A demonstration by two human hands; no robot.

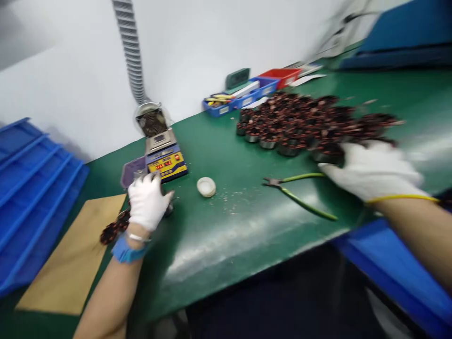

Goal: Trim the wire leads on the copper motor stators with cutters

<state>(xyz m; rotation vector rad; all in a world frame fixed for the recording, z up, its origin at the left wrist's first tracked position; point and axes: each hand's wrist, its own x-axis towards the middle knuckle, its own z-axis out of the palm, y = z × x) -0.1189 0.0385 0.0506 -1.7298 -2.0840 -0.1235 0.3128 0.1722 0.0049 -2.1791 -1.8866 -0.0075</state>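
My left hand [147, 201], in a white glove, curls over a dark round piece that looks like a motor stator [169, 208], mostly hidden under the palm. Just left of it lie copper-wound stators [113, 230] at the edge of a brown sheet. My right hand [377, 169], gloved too, has thumb and fingers around a stator [329, 154] at the front of a large group of copper-wound stators [293, 120]. Below that hand lie green-handled cutting pliers [300, 190] with their handles spread. Some blur softens both hands.
A solder pot with a lit display [168, 165] stands under a grey extraction hose [130, 52]. Near it is a small white dish [206, 187]. Blue bins [221, 110] and a red bin [282, 75] line the wall. Blue trays [31, 197] lean at left beside cardboard [70, 263].
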